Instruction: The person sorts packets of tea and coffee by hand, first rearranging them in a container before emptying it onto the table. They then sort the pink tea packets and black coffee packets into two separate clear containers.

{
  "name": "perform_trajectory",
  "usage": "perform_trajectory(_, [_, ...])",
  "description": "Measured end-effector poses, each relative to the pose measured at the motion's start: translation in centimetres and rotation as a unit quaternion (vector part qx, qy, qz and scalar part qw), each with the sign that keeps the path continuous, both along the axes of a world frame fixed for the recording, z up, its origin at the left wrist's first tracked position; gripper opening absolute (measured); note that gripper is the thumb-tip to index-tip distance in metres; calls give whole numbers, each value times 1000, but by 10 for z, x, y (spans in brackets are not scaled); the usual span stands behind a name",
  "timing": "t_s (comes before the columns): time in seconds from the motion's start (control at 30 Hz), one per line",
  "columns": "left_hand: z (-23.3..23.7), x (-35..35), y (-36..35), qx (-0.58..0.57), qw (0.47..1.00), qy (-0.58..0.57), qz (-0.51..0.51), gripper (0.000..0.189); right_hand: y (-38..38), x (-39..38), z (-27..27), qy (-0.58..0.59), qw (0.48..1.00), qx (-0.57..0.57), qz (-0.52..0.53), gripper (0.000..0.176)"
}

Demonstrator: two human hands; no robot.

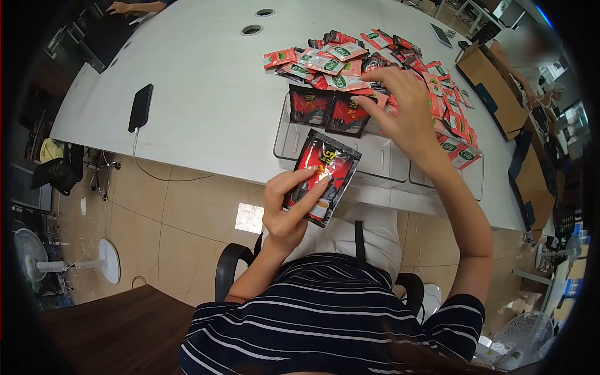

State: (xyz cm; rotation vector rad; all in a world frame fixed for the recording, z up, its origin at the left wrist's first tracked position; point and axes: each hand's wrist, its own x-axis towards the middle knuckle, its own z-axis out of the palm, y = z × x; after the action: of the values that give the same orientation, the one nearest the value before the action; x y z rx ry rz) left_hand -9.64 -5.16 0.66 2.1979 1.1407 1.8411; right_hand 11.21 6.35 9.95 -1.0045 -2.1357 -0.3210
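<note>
My left hand [290, 203] holds a red and black coffee sachet [326, 178] near the table's front edge, its fingers across the front of the packet. Over the back of the clear plastic tray [375, 159] is my right hand [403, 112], thumb and forefinger apart with nothing seen between them. Two black and red sachets [309, 107] stand side by side in the tray's left part, just left of and under that hand. Behind lies a heap of red, white and black sachets [337, 64]. More red and white sachets [459, 154] stand in the tray's right part.
A phone [141, 107] with a white cable lies on the table [206, 75] at the left. Another phone [440, 35] lies at the back right. Open cardboard boxes [494, 87] line the right edge, with a person beyond. Another person's hand [119, 7] shows at the top left.
</note>
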Motion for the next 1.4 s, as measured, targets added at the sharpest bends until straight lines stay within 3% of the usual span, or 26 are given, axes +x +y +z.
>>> perform_trajectory(0.03, [-1,1,1,10,1000,6,-3,48,-7,0,5,9,1000,16,-4,25])
perform_trajectory(0.1, [0,6,2,14,1000,10,-14,48,-29,-1,9,86,986,-135,49,23])
perform_trajectory(0.23, [3,17,2,18,998,16,-64,47,-66,-3,7,168,871,-441,137,18])
perform_trajectory(0.33, [6,21,2,4,991,31,-127,50,-75,9,12,210,813,-526,138,20])
perform_trajectory(0.43, [23,6,11,-17,977,-51,-206,48,-74,30,20,182,891,-409,79,21])
perform_trajectory(0.5, [51,-15,21,62,979,-86,-172,38,-71,38,22,158,943,-294,6,21])
perform_trajectory(0.53, [68,-32,21,103,982,-38,-156,27,-62,42,15,156,954,-255,-3,22])
perform_trajectory(0.67, [143,-75,10,278,938,1,-207,29,-46,43,1,39,990,-131,-44,22])
perform_trajectory(0.77, [180,-78,0,358,896,4,-262,29,-36,42,-11,-73,992,-96,-41,21])
perform_trajectory(0.9, [202,-73,-10,401,866,9,-299,31,-29,38,-20,-156,981,-42,-107,39])
perform_trajectory(1.1, [213,-64,-19,427,847,12,-316,33,-22,38,-21,-156,977,-44,-135,47])
perform_trajectory(1.3, [220,-64,-26,439,837,-6,-326,35,-12,42,-29,-162,974,-88,-131,34])
perform_trajectory(1.4, [221,-61,-27,441,836,-34,-325,36,-8,46,-30,-166,975,-59,-133,31])
